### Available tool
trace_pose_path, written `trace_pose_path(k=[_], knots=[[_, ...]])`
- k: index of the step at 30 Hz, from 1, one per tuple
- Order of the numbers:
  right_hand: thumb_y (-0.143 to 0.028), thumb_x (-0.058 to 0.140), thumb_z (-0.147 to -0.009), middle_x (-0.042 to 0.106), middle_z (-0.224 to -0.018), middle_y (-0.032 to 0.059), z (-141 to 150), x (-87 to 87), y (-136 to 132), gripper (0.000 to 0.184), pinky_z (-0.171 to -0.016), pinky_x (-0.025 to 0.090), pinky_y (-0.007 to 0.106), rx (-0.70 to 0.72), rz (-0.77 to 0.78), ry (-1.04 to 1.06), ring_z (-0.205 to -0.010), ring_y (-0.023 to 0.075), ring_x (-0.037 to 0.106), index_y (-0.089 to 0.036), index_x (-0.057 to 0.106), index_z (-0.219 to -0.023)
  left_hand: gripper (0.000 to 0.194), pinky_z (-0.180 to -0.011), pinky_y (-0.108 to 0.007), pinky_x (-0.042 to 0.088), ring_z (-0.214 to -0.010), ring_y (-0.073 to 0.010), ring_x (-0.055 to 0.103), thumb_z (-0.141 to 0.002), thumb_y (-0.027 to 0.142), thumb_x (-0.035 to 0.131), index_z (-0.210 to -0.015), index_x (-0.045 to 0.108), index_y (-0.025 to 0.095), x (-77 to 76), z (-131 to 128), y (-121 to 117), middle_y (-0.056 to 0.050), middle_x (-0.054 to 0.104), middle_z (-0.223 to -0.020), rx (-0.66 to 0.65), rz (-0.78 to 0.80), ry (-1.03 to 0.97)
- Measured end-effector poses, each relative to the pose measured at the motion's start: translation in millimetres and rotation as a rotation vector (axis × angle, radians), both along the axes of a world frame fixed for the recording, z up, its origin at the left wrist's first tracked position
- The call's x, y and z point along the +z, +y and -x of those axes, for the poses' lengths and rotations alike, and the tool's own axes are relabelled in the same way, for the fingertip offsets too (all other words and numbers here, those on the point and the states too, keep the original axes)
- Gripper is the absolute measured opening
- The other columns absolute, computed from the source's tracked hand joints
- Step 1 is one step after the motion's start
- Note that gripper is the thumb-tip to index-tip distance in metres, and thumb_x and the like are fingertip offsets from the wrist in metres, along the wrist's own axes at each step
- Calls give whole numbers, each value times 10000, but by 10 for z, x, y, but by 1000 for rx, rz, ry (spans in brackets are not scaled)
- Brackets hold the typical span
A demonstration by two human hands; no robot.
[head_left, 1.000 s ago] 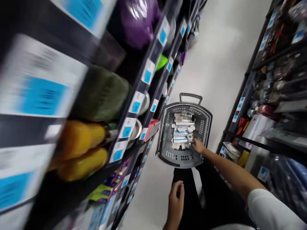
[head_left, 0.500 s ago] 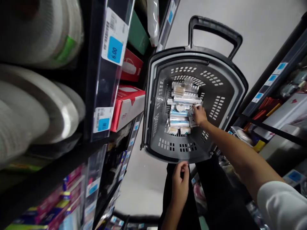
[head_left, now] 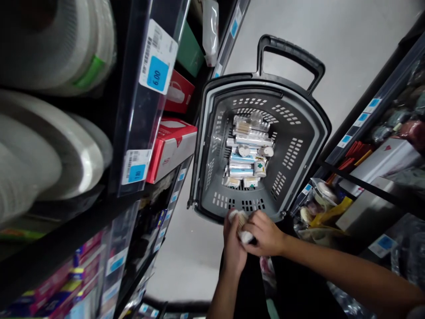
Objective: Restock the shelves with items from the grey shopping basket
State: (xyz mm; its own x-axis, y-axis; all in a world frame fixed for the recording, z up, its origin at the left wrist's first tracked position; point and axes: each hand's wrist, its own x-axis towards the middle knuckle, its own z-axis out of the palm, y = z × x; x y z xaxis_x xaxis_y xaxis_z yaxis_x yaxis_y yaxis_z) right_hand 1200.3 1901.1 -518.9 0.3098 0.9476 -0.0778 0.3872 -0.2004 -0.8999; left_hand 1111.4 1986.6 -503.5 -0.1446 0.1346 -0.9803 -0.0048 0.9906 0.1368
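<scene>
Left hand, one, nearest, bare: grip curled about one side of a small white item. Right hand, one, bare: grip pinching the same item from the other side, fingers bent over it. Item itself: ribbed, blurred, markings unreadable; held between both hands at the near edge of the basket, outside the group of goods within. Black trousers, below the hands. Shelf at left, close by: white tableware, stacked; price label, reading 6.00; second price label, lower, reading 7.80; red and white box, just beside the basket's left edge. Basket: grey, perforated walls, dark rim, standing on the pale floor. Contents, from near edge toward far edge: two small white packs with green marks, side by side; white container with green emblem, toward the right; blue and white packs, lying crosswise; two white round-topped containers, apart, one left, one right; long white pack, crosswise; clear packs, one with tan contents, farthest in. Shelf at right, past the basket's right edge: yellow item; long white box. Basket handle, black, one, projecting beyond the far edge.
</scene>
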Motion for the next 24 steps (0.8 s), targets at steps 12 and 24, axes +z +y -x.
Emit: trace_pose_path(k=[12,24], knots=[[-279,622,-905,400,-1527,221,-871,-1608,148,666,-1060,431,492,216,1015,-180,-1330,374,432,-131,383,-1509,559,-723,-359,591,-798,-193,705,-617,455,894,-1005,588,192,60,109,-111,-16,673,-978,-98,4,53],[-347,830,-730,462,-1485,227,-842,-1803,145,919,-1118,410,479,150,984,-64,-1342,366,456,-91,382,-1490,555,-780,-363,606,-875,-205,714,-623,491,918,-953,604,173,115,233,-137,-39,679,-1080,-96,100,1]])
